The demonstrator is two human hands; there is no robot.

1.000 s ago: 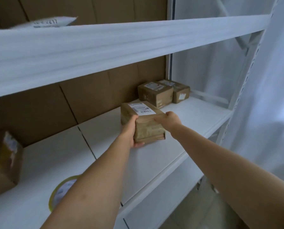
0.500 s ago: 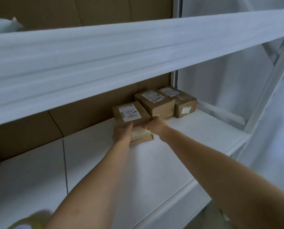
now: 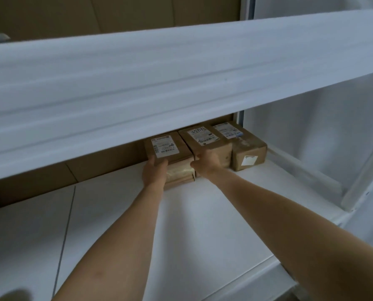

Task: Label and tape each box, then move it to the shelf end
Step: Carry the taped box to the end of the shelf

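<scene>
A brown cardboard box with a white label on top and clear tape on its front sits at the back of the white shelf. It stands against the left side of two other labelled boxes, a middle one and a right one, at the shelf's right end. My left hand holds the box's front left edge. My right hand grips its front right corner, thumb on the taped face.
A wide white upper shelf beam crosses the view just above the boxes. Cardboard backing lines the rear. A white upright post stands at right. A blurred yellowish thing lies at the bottom left corner.
Both hands have carried the box from mid-shelf back and right until it stands beside the two boxes. My view has shifted right, so the brown box at the left is out of sight.
</scene>
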